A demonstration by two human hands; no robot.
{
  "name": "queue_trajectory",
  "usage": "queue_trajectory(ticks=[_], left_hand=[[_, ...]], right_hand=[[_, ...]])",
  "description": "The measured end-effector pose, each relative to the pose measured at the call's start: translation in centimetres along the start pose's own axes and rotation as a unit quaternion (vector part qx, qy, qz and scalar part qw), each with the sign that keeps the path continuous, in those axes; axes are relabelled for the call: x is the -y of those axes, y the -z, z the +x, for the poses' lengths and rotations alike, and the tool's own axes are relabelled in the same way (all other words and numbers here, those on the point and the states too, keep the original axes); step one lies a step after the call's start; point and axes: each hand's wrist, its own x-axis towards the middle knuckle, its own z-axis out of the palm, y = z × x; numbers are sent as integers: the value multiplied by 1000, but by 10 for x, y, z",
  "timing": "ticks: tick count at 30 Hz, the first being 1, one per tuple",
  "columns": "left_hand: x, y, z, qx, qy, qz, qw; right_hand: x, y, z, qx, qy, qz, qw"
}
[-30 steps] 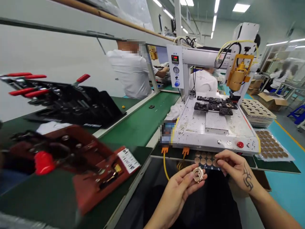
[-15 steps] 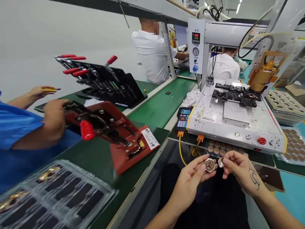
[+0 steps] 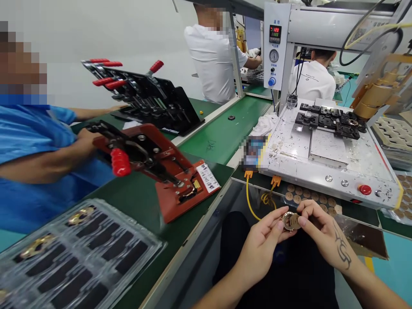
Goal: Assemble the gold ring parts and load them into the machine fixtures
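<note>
Held above my lap, a round metal watch case (image 3: 286, 219) sits between the thumb and fingers of my left hand (image 3: 262, 240). My right hand (image 3: 320, 231) pinches a small brown disc (image 3: 294, 222) with faint printing. The disc lies over the right part of the case opening; whether it touches the case I cannot tell. Just beyond my hands, a sheet of similar brown discs (image 3: 298, 198) lies under the front edge of the white machine (image 3: 322, 169).
A red clamp fixture (image 3: 175, 193) and a plastic tray with gold-coloured parts (image 3: 128, 231) stand on the left bench. Behind them is a black rack of red-handled clamps (image 3: 154, 98). A co-worker in blue (image 3: 64, 159) sits at the left. Black fixtures (image 3: 331, 120) lie on the machine bed.
My right hand has brought the disc from beside the watch case to over its opening. The co-worker in blue has drawn in the arm that held a yellow tool. The view has shifted slightly.
</note>
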Motion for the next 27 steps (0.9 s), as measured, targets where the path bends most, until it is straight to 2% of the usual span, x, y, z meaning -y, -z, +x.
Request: queue_trajectory(ticks=[5,13,23,27], left_hand=[[2,0,-3,-5,-6,13,1000],[4,-3,-7,-1,-19,36,999],[10,-7,-8,-27,-29,66,997],[15,-8,-8,-41,-36,93,994]], right_hand=[[2,-11,-2,17,-4,-7,1000],[2,-11,-3,13,-8,-25,1000],[-2,-16,-7,-35,16,-60,997],[-7,-18,-8,-47,54,-100,992]])
